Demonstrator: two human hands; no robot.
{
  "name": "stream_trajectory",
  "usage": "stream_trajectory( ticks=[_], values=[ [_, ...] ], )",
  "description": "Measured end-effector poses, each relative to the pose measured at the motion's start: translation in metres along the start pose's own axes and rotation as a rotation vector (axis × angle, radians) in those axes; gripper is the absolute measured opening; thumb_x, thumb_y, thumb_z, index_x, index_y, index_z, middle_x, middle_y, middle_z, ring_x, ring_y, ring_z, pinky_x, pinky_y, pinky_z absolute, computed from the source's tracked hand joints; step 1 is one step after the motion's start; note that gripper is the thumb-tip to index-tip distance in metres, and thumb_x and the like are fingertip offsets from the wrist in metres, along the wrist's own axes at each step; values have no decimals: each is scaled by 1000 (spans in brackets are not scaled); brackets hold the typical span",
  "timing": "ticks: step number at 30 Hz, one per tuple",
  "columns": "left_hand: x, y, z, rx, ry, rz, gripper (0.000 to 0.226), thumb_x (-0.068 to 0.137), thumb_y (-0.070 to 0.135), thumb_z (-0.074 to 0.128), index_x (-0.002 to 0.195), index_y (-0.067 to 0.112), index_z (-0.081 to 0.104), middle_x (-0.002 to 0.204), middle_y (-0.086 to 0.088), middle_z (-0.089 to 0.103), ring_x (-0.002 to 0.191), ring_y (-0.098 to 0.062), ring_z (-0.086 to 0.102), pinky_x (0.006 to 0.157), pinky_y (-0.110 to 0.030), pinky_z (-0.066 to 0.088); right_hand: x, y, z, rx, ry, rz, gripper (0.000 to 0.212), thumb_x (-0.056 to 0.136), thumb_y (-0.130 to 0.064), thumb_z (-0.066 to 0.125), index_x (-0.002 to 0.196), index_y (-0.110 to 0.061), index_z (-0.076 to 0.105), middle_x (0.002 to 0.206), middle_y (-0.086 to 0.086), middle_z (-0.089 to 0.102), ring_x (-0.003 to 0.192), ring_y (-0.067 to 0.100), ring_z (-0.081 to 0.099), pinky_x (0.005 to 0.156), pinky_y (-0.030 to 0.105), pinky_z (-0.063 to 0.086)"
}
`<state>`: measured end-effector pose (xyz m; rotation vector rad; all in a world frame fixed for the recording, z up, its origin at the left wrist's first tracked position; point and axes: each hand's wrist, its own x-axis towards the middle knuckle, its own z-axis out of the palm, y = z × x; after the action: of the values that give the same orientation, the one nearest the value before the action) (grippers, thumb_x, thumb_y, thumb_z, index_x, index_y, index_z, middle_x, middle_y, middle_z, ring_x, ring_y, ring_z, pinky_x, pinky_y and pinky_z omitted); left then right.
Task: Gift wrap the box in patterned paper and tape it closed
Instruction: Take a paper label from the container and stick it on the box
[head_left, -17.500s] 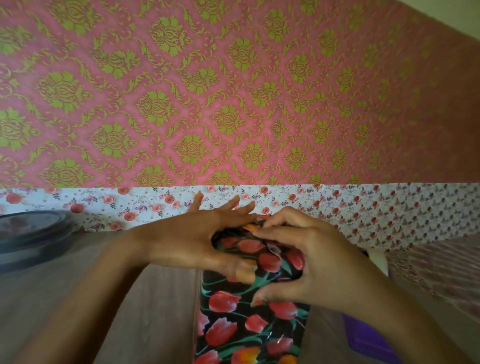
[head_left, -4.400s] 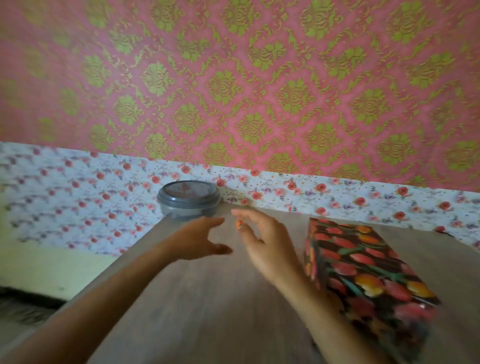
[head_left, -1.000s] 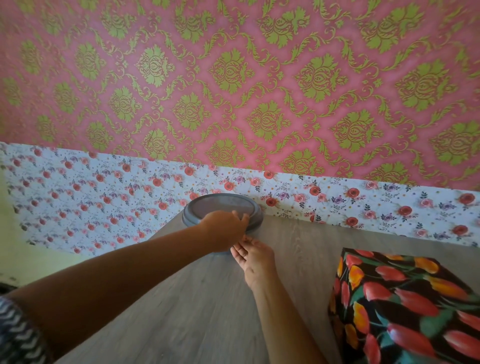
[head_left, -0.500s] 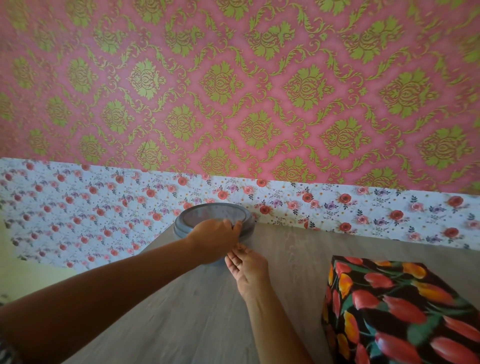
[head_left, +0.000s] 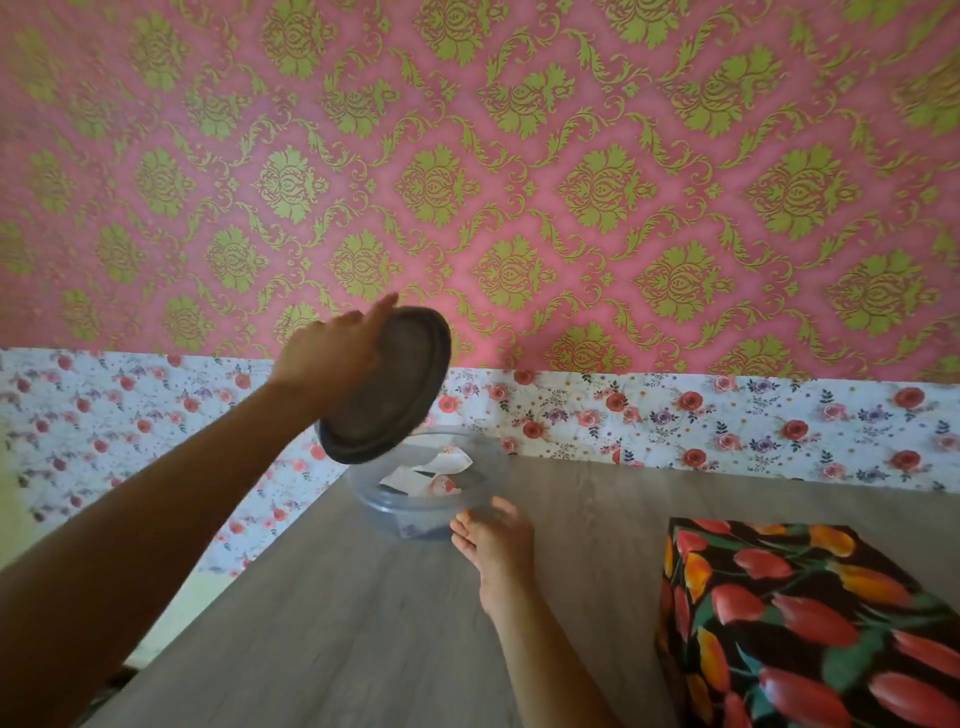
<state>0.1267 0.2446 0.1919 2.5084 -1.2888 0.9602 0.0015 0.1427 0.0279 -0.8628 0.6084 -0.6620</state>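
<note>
The box (head_left: 810, 623) sits at the bottom right of the table (head_left: 363, 623), well apart from both hands. Every face I can see is covered in the patterned paper (head_left: 753, 566), black with red and orange tulips. No loose flaps on the 3 sides in view, but I can't make out any tape from here.

So my guess is the wrapping is basically done and this is a side step, either fetching something or tidying up.

The left hand (head_left: 332, 348) has the dark round lid (head_left: 387, 387) lifted clear and tilted above a clear plastic tub (head_left: 415, 499). Its fingers are curled round the lid's edge, with 1 finger poking up past the rim. The right hand (head_left: 493, 540) is at the tub's near wall, fingertips touching it. It's a bit blurry, so I can't tell if it's gripping or just steadying.

There are some paper scraps (head_left: 441, 462) inside the tub. Behind it all is a pink and green wall (head_left: 519, 182) with a floral strip (head_left: 727, 421) along the bottom.

Next move probably calls for freeing up 1 hand. The lid needs parking somewhere before anything goes in or comes out of the tub, and the tub looks light enough to slide if it isn't held.
</note>
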Motion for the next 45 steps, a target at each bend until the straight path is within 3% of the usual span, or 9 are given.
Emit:
stream_trajectory(
  ticks=[4, 8, 14, 18, 28, 32, 35, 39, 45],
  values=[
    [-7, -19, 0, -154, 403, -201, 49, 98, 9, 38, 146, 18, 32, 121, -18, 59, 76, -41, 63, 68, -48, 52, 1, 5, -1, -104, 26, -132, 50, 87, 1, 60, 133, 0, 41, 100, 14, 61, 84, 21, 61, 77, 32, 50],
    [1, 2, 6, -537, 578, -534, 51, 95, 2, 31, 143, 18, 37, 132, -15, 51, 103, -41, 57, 81, -47, 47, -5, 0, -1, -218, 111, -375, 71, 75, -52, 58, 135, -18, 42, 117, 6, 60, 97, 23, 64, 68, 26, 56],
    [8, 61, 48, -1010, 94, -611, 36, 94, 1, 35, 126, 8, 52, 117, -20, 59, 107, -35, 58, 89, -40, 46, -10, -12, 0, -84, 42, -390, 59, 89, -32, 58, 140, -24, 32, 106, 9, 68, 50, 10, 59, 38, 17, 41],
    [-5, 77, 67, -1506, -334, -590, 20, 100, 4, 36, 115, 5, 49, 90, -19, 59, 49, -14, 63, 53, -25, 53, 1, -22, -18, 156, 220, -373, 64, 93, -15, 54, 146, -25, 20, 106, 15, 65, 56, 18, 62, 48, 27, 49],
    [-19, 88, 105, -814, -339, -240, 36, 95, 8, 48, 130, 9, 54, 114, -11, 67, 92, -26, 66, 82, -30, 52, 20, -16, -27, -60, 529, -444, 72, 88, -24, 61, 147, -30, 19, 140, 15, 45, 113, 38, 57, 78, 48, 55],
    [-31, 87, 100, -375, -531, 46, 49, 92, 45, 51, 134, 20, 50, 132, -2, 57, 115, -20, 55, 98, -29, 42, 26, -26, -30, 19, 445, -393, 60, 86, -35, 64, 139, -27, 38, 141, 9, 45, 112, 32, 58, 56, 31, 55],
    [-44, 78, 102, -172, -604, 115, 59, 88, 54, 54, 136, 21, 47, 136, 0, 52, 123, -21, 49, 103, -33, 39, 31, -24, -35, -45, 565, -446, 55, 85, -20, 66, 135, -15, 43, 137, 11, 46, 101, 24, 57, 67, 40, 56],
    [-47, 59, 107, -332, -543, -1, 53, 89, 55, 48, 125, 18, 60, 122, -3, 63, 108, -20, 58, 92, -29, 42, 30, -22, -37, -239, 732, -499, 82, 85, -13, 64, 149, -16, 13, 152, 15, 26, 133, 34, 37, 107, 48, 37],
    [-27, 25, 111, -371, -494, -37, 32, 89, 25, 63, 118, 12, 63, 123, -3, 63, 110, -18, 58, 97, -28, 44, 29, -19, -32, -436, 675, -419, 101, 81, -17, 70, 149, -11, -5, 151, 24, 20, 131, 43, 36, 103, 54, 38]
  ],
)
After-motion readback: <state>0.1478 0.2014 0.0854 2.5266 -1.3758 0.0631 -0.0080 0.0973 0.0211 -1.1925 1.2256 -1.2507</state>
